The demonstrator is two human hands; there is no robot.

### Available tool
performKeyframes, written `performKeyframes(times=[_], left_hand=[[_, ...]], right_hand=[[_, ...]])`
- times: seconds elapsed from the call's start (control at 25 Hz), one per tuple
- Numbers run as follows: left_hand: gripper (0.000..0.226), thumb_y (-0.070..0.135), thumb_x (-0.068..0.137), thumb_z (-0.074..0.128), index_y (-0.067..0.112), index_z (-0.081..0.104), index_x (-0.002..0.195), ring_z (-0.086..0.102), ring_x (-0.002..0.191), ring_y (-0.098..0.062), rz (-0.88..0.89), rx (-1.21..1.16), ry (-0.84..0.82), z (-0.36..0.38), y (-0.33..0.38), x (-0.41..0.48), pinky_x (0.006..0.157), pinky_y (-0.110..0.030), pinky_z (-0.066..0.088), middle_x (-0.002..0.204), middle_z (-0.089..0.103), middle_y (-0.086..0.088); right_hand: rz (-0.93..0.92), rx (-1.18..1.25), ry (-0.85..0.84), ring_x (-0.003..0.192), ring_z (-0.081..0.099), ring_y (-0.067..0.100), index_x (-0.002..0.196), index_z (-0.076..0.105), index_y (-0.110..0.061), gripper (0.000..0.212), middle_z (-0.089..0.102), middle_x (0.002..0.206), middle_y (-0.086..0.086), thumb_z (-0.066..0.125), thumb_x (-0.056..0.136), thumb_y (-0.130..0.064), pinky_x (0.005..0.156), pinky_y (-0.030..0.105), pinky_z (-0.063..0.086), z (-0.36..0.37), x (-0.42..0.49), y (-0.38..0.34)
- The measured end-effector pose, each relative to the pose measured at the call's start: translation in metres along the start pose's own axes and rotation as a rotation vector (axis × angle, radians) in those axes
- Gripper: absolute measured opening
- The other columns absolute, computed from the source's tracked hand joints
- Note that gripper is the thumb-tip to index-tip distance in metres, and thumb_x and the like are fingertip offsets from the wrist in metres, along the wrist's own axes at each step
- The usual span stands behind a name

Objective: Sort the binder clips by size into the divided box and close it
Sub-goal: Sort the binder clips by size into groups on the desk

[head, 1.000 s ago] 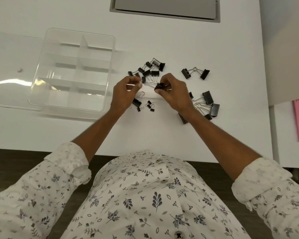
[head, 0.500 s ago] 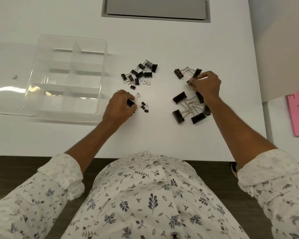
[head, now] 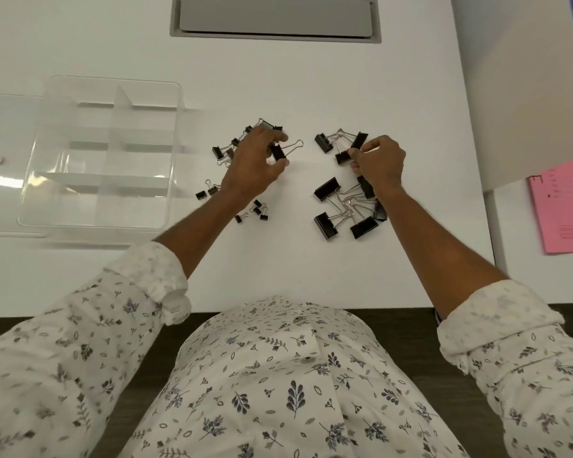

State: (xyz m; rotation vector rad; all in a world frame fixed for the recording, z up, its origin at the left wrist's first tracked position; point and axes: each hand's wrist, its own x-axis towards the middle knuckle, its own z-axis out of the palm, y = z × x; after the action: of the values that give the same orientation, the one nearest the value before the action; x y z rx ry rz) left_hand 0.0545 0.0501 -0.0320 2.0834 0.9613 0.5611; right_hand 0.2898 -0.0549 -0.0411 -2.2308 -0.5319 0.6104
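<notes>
Black binder clips lie in loose groups on the white table (head: 278, 266). My left hand (head: 255, 163) pinches a medium clip (head: 278, 153) at the edge of the medium pile (head: 235, 143). My right hand (head: 379, 163) grips a medium-sized clip (head: 343, 157) among the upper right clips (head: 325, 143). Several large clips (head: 344, 206) sit below my right hand. A few small clips (head: 257, 208) lie under my left wrist, with others (head: 205, 192) nearer the box. The clear divided box (head: 96, 153) stands open at the left, with nothing in its compartments.
The box's clear lid (head: 0, 166) lies flat to its left. A grey cable hatch (head: 275, 18) is set into the table at the back. Pink paper (head: 563, 206) lies on a second surface to the right. The table's near edge runs by my body.
My left hand moved up from the small clips to the medium pile and picked up a medium clip. My right hand stayed at the upper right clips.
</notes>
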Motion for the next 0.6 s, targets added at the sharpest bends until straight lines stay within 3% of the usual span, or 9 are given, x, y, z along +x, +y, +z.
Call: performKeyframes(times=[0.32, 0.48, 0.6], left_hand=[[0.056, 0.000, 0.082, 0.076, 0.017, 0.058, 0.132, 0.059, 0.115, -0.020, 0.112, 0.075, -0.219, 0.040, 0.012, 0.103, 0.098, -0.040, 0.056, 0.133, 0.053, -0.005], [0.068, -0.005, 0.086, 0.072, 0.019, 0.049, 0.145, 0.056, 0.122, -0.019, 0.189, 0.106, -0.454, 0.046, 0.016, 0.144, 0.099, -0.026, 0.053, 0.143, 0.046, -0.005], [0.076, -0.010, 0.086, 0.068, 0.022, 0.041, 0.151, 0.054, 0.127, -0.021, 0.210, 0.190, -0.564, 0.050, 0.012, 0.164, 0.103, -0.035, 0.053, 0.149, 0.043, -0.004]], right_hand=[[0.038, 0.102, -0.051, 0.071, 0.077, 0.022, 0.093, 0.066, -0.009, 0.020, 0.076, 0.074, 0.005, 0.080, 0.084, -0.020, 0.076, 0.044, 0.065, -0.018, -0.009, 0.002], [0.053, 0.154, -0.051, 0.074, 0.078, 0.019, 0.098, 0.066, -0.006, 0.018, 0.075, 0.078, 0.009, 0.078, 0.087, -0.014, 0.075, 0.040, 0.065, -0.032, -0.007, 0.009], [0.066, 0.183, -0.031, 0.073, 0.077, 0.020, 0.100, 0.066, -0.003, 0.015, 0.073, 0.077, 0.011, 0.074, 0.089, -0.008, 0.075, 0.039, 0.065, -0.037, -0.002, 0.014]])
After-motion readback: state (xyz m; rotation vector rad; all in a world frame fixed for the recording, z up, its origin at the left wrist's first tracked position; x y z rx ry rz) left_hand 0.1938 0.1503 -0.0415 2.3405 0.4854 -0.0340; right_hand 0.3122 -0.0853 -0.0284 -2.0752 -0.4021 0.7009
